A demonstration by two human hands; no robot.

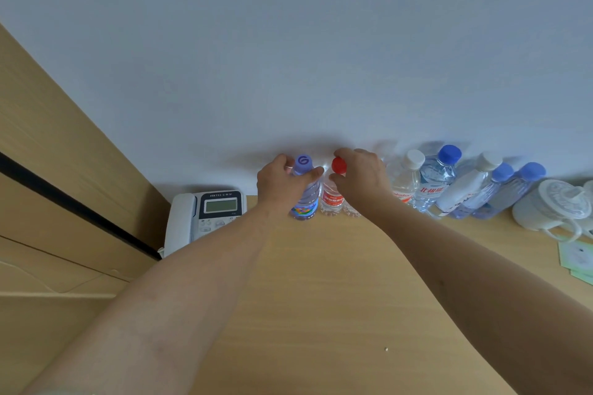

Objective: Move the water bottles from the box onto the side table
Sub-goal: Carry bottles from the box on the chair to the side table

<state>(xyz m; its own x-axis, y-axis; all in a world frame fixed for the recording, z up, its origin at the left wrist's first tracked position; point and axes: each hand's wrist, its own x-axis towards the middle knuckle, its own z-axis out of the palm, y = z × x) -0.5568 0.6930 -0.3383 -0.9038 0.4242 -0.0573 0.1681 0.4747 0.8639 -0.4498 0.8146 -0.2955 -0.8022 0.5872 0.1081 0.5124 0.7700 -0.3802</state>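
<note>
On the wooden side table (321, 282) a row of water bottles stands against the white wall. My left hand (279, 183) grips the purple-capped bottle (306, 199) around its shoulder, at the left end of the row. My right hand (362, 179) grips the red-capped bottle (333, 196) next to it, fingers curled round its neck. Both bottles stand upright on the table. To the right stand a white-capped bottle (406, 179), a blue-capped bottle (436, 179) and several more (494, 192). The box is out of view.
A white desk phone (205, 215) sits at the table's left back corner. White lidded cups (548, 208) and green paper coasters (577, 260) lie at the right. A wooden panel (48, 154) flanks the table on the left.
</note>
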